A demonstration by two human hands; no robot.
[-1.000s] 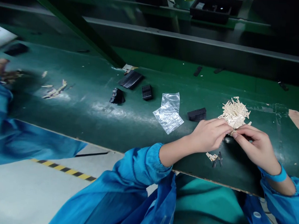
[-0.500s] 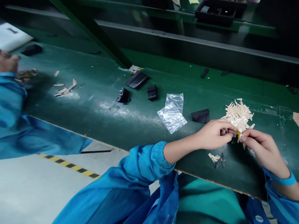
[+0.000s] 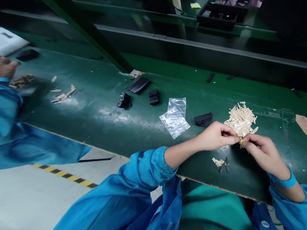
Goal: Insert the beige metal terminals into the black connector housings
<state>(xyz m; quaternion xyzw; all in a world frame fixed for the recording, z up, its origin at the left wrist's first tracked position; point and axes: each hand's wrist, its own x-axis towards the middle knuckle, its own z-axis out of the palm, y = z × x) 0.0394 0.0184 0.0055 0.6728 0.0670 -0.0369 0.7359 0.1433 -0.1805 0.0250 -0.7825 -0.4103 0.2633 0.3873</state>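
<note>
My left hand [image 3: 214,137] pinches a small yellow-and-cream piece [image 3: 240,140] between thumb and forefinger. Meeting it from the other side, my right hand [image 3: 265,152] grips the same piece with its fingertips. Fingers cover much of the piece, so its exact shape cannot be made out. Just beyond my fingertips lies a heap of small flat cream plastic parts [image 3: 241,118]. Closer to the table's front edge are a few loose cream parts [image 3: 217,162] beside slim dark parts [image 3: 226,165]. A black ribbed block [image 3: 203,119] rests left of the heap, near my left hand.
Clear plastic bags [image 3: 175,117] lie left of my left forearm. Several black ribbed pieces [image 3: 138,84] sit farther left on the green table [image 3: 100,123]. A co-worker's hand [image 3: 4,68] is at the far left. A green post [image 3: 95,36] slants down to the table.
My hands have drawn a little closer together around the small piece, and less of it shows. The whole view has shifted slightly.
</note>
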